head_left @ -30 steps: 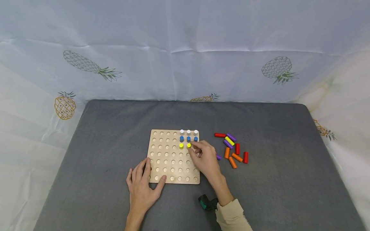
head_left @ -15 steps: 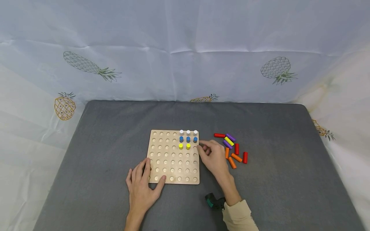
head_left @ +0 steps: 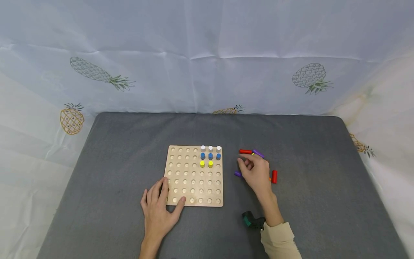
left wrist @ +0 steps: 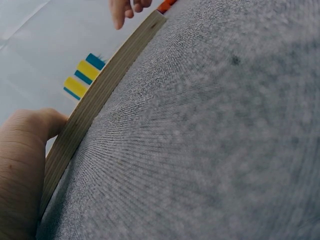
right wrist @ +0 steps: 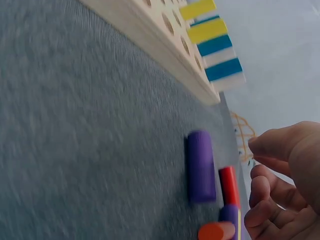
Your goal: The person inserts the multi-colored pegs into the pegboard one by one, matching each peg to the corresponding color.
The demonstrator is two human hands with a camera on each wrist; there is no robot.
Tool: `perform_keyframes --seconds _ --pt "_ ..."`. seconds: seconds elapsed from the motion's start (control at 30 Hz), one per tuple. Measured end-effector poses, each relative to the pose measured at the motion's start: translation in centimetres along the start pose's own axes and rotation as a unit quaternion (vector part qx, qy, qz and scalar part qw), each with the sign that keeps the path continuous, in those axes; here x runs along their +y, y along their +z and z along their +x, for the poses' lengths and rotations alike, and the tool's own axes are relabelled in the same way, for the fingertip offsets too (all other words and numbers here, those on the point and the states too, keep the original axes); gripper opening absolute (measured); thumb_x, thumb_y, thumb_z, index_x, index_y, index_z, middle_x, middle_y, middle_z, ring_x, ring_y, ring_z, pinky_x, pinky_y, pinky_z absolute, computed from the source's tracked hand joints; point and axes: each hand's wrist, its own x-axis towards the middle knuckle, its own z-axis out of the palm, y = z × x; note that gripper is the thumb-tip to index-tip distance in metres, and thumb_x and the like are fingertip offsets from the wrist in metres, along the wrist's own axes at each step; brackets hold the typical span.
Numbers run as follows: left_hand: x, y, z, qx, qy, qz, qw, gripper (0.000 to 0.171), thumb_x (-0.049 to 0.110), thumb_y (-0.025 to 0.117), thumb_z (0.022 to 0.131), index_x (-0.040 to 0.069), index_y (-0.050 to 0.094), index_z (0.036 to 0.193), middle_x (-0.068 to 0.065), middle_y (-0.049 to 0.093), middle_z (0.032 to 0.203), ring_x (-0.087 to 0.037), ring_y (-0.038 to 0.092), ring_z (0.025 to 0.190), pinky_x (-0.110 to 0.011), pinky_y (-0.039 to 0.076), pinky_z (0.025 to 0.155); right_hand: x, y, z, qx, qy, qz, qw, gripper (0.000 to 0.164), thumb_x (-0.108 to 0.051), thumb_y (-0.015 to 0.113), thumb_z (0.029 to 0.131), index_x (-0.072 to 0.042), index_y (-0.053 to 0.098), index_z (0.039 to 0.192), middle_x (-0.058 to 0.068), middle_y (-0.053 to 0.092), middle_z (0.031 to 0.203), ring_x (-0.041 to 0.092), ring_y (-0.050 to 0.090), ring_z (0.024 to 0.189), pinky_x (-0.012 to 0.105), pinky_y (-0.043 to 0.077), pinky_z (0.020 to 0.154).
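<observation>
A wooden pegboard (head_left: 193, 181) with rows of round holes lies on the table. White pegs (head_left: 210, 148), blue pegs (head_left: 210, 156) and two yellow pegs (head_left: 210, 164) stand upright in its far right part. My left hand (head_left: 158, 210) rests on the board's near left corner, fingers spread along the left edge and thumb on the front edge. Right of the board my right hand (head_left: 257, 172) hovers over the loose pegs, its thumb and fingertips apart and nothing between them. A purple peg (right wrist: 201, 166) lies on the cloth between board and hand.
Behind the right hand lie a red peg (head_left: 245, 151) and another purple peg (head_left: 258, 154); a second red peg (head_left: 274, 176) is to its right. The hand hides several others. A black wrist camera (head_left: 253, 220) sits at the right wrist. A pineapple-print curtain hangs behind the grey table (head_left: 129, 144).
My right hand has moved right, away from beside the second yellow peg and over to the loose pegs. The purple peg near the board has come into view. My left hand has stayed put.
</observation>
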Motion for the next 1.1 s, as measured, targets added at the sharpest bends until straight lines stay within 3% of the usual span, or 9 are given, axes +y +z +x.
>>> perform_keyframes --seconds 0.3,0.5,0.73,1.1 --pt "0.0 0.1 0.0 -0.001 -0.002 0.000 1.0000 0.086 0.038 0.082 0.078 -0.002 0.050 0.148 -0.023 0.053 0.147 -0.042 0.044 0.135 -0.072 0.019 0.112 1.7 -0.7 0.3 0.017 0.001 -0.018 1.000 0.013 -0.004 0.076 0.087 0.002 0.080 0.097 0.008 0.061 0.066 0.003 0.046 0.056 0.017 0.038 0.052" --pt "0.0 0.1 0.0 -0.001 -0.002 -0.003 1.0000 0.086 0.038 0.082 0.078 -0.003 0.051 0.148 -0.023 0.054 0.147 -0.042 0.044 0.135 -0.073 0.019 0.112 2.2 -1.4 0.6 0.027 0.026 -0.028 0.999 0.015 -0.006 0.074 0.089 0.003 0.080 0.100 0.010 0.064 0.066 0.000 0.044 0.052 0.019 0.038 0.048" --pt "0.0 0.1 0.0 -0.002 -0.003 0.000 1.0000 0.086 0.038 0.082 0.078 -0.003 0.051 0.148 -0.023 0.053 0.147 -0.042 0.044 0.135 -0.073 0.019 0.113 2.9 -2.1 1.2 0.025 0.065 -0.057 0.996 0.017 -0.009 0.071 0.092 0.001 0.080 0.103 0.009 0.061 0.063 0.008 0.040 0.045 0.023 0.033 0.043" --pt "0.1 0.0 0.1 -0.001 -0.001 0.003 1.0000 0.086 0.038 0.081 0.078 -0.002 0.051 0.148 -0.023 0.054 0.146 -0.042 0.045 0.134 -0.073 0.020 0.112 3.2 -2.1 1.5 0.003 0.086 -0.067 0.994 0.017 -0.011 0.071 0.093 0.001 0.079 0.100 0.008 0.059 0.062 0.014 0.043 0.046 0.024 0.034 0.045"
